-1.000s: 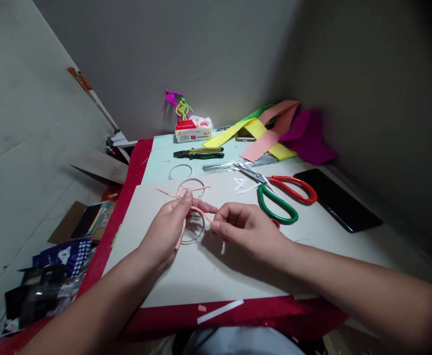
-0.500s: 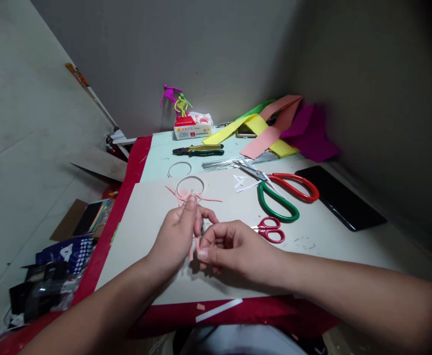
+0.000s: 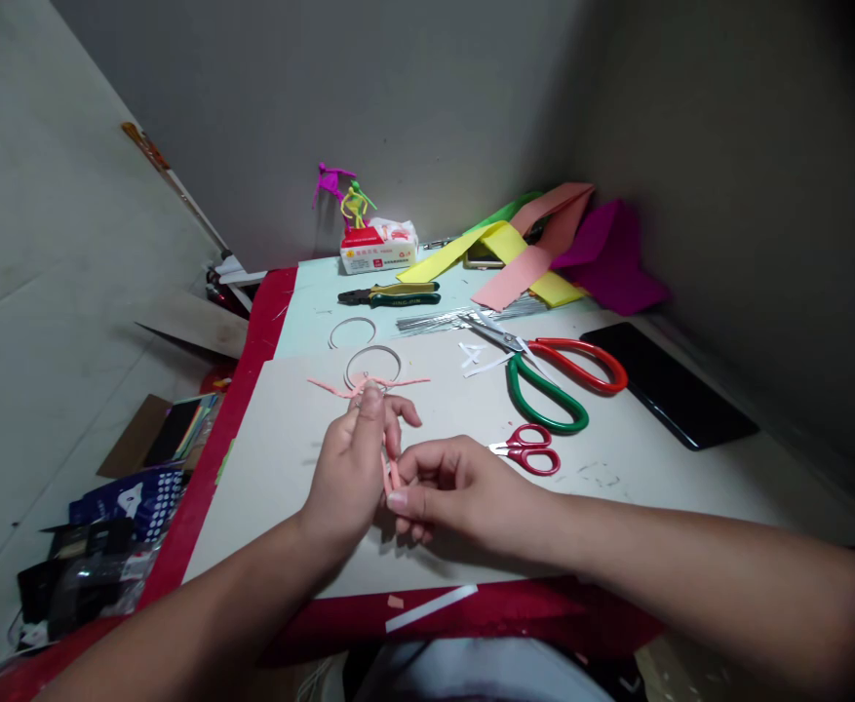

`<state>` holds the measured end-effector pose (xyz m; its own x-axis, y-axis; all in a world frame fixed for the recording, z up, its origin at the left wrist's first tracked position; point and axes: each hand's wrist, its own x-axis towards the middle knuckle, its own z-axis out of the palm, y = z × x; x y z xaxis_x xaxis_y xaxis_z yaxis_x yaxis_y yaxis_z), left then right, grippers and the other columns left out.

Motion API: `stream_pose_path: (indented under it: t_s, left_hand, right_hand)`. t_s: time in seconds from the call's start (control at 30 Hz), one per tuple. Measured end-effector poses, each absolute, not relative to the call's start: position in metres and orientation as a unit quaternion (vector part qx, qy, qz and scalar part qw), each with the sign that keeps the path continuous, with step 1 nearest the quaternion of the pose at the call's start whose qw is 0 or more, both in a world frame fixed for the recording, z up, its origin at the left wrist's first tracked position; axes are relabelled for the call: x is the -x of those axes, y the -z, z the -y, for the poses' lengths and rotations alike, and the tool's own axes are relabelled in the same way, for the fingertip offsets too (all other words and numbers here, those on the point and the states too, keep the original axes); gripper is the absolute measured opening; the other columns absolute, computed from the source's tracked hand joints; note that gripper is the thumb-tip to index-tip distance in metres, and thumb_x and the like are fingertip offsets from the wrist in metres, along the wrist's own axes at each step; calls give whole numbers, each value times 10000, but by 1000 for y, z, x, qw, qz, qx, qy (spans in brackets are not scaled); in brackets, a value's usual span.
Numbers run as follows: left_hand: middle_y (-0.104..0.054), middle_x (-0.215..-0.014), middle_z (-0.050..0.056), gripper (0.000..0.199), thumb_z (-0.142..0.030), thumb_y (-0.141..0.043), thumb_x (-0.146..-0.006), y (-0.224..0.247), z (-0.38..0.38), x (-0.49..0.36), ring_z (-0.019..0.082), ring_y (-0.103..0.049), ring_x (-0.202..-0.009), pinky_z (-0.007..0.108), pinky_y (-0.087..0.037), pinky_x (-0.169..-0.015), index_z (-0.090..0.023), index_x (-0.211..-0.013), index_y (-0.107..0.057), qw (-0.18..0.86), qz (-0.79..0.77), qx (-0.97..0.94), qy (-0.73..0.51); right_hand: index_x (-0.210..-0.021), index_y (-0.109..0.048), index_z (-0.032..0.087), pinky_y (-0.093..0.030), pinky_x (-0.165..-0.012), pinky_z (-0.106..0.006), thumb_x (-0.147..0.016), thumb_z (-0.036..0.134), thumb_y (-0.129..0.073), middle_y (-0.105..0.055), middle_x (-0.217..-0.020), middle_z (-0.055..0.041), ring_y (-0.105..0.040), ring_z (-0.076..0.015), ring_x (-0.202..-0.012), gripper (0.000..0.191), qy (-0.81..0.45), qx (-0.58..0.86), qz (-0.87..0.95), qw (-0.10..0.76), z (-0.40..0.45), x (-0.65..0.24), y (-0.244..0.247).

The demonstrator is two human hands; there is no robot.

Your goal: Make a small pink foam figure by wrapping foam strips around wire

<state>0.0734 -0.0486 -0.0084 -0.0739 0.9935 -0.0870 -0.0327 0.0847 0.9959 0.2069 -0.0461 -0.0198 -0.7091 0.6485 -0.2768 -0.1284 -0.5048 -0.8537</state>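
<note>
Between the thumb and fingers of my left hand (image 3: 345, 470) is a small pink paper-wrapped wire figure (image 3: 339, 392). Its two thin arms stretch out to the left and right beyond my fingertips. Below, two pink strands hang down like legs, and my right hand (image 3: 467, 485) pinches their lower part between thumb and fingers. My left fingers hide most of the figure's middle. Just beyond the figure lies a thin grey ring (image 3: 399, 365), with a second ring (image 3: 330, 336) behind it. Small red-handled scissors (image 3: 533, 458) rest near my right hand.
Large scissors with red and green handles (image 3: 548, 421), a black phone (image 3: 680, 395), pliers (image 3: 398, 298) and thin wires (image 3: 434, 321) lie on the table. Crepe paper strips (image 3: 507, 278) are at the back right. Purple and yellow figures (image 3: 355, 207) stand by a tissue pack (image 3: 379, 255).
The pink figure's arms now spread wider and straighter, its left arm reaching further left. My right hand has closed both leg strands nearer together. The view has shifted slightly.
</note>
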Motion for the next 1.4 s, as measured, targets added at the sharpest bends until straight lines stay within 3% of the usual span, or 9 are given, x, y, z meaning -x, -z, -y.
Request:
stream_pose_path:
  t_s: [0.1,0.2,0.37,0.53,0.73,1.03,1.4]
  left_hand:
    - [-671,-1031,64,487,-495,-433,-930,7,42,-69,252,-563,-1079,318,-444,-879,-198,-584,-601,508,-514,-470,-506]
    - [-667,-1143,66,342,-381,-508,-900,4,38,-63,290,-491,-1228,351,-392,-988,-198,-695,-711,560,-475,-479,-480]
    - [-721,-952,100,262,-235,-571,-868,-3,36,-56,264,-375,-1345,340,-335,-1069,-203,-696,-766,590,-436,-511,-448]
    - [-705,-954,82,239,-239,-606,-880,-7,37,-53,223,-369,-1358,303,-358,-1046,-225,-708,-771,557,-447,-512,-478]
    - [-654,-1166,63,211,-232,-619,-877,-8,39,-51,226,-432,-1308,298,-393,-990,-214,-725,-764,526,-473,-506,-493]
    - [-662,-1114,48,215,-216,-622,-872,-7,41,-52,191,-559,-1127,248,-449,-887,-197,-711,-762,516,-479,-498,-507]
    - [-670,-1089,24,201,-259,-617,-887,-5,42,-49,184,-536,-1163,244,-409,-942,-229,-746,-757,462,-502,-558,-473]
  right_hand:
    - [-680,-589,132,-414,-565,-223,-653,531,-779,-597,-591,11,-515,-72,-527,443,-794,305,459,256,44,-210,18]
    - [-665,-584,138,-396,-548,-219,-687,462,-774,-574,-571,17,-499,-74,-518,377,-795,305,453,265,38,-215,16]
    - [-715,-603,137,-414,-522,-211,-763,316,-706,-555,-588,18,-497,-78,-510,212,-831,268,404,271,25,-222,16]
    - [-729,-604,129,-438,-549,-196,-796,285,-701,-584,-635,10,-522,-68,-539,196,-840,258,394,270,21,-226,19]
    - [-811,-655,121,-451,-557,-190,-745,278,-753,-645,-672,-8,-557,-65,-552,197,-831,285,397,266,18,-227,20]
    - [-768,-680,108,-466,-539,-182,-775,338,-725,-657,-666,-31,-582,-81,-571,234,-835,276,393,268,18,-227,17]
    - [-717,-649,110,-422,-539,-175,-771,279,-721,-619,-590,7,-534,-51,-506,192,-825,303,388,277,20,-225,18]
